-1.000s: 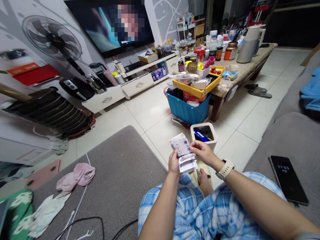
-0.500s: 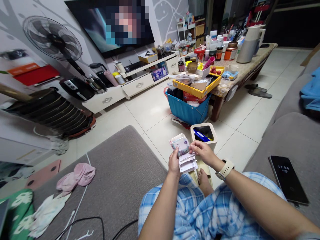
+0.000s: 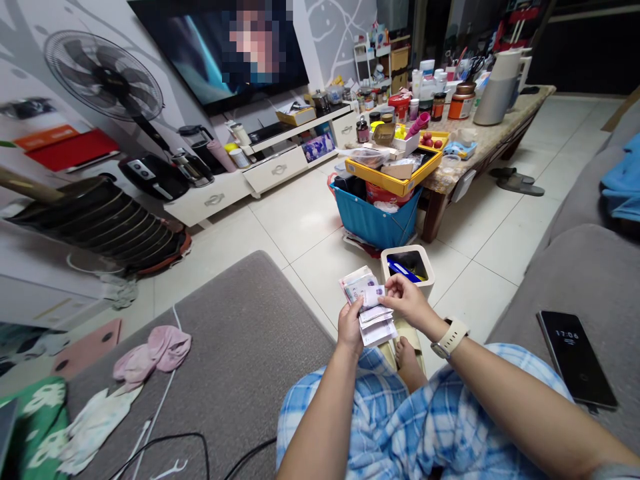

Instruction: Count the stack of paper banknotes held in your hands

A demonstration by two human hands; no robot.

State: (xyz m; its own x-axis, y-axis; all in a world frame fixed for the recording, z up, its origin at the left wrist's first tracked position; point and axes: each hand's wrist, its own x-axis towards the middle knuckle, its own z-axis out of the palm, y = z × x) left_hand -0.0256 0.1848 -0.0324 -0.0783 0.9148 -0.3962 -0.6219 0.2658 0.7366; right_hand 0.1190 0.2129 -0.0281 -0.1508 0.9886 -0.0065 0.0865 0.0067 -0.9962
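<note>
Notes: the notes (image 3: 379, 332) are held up in front of the person, to the near left of the bin (image 3: 429, 267), in uneven layers with ends fanned out toward the near side.
Left hand: the left hand (image 3: 351, 327) grasps the stack from its left side, thumb on top; if that thumb eased too far, the loose layers could slide apart.
Right hand: the right hand (image 3: 404, 301) pinches the right end of the top note (image 3: 371, 294) between thumb and finger; a pull at a poor angle could crease it, and notes clinging together could lift as one and be missed.
Bin: its open mouth lies just beyond the right hand, a blue packet (image 3: 404, 270) inside; a note slipping to the far right might drop in.
Floor: a note falling on the near side would probably land by the foot (image 3: 409, 363) and slipper (image 3: 404, 339) or on the tiles (image 3: 313, 297).
Fan: the fan (image 3: 105, 80) stands far left; were it blowing this way, loose ends could flutter, though I cannot tell whether it is running.
Phone: the phone (image 3: 577, 360) lies on the sofa (image 3: 565, 280) to the right, well apart from the notes; a distracting glance there could spoil a count.
</note>
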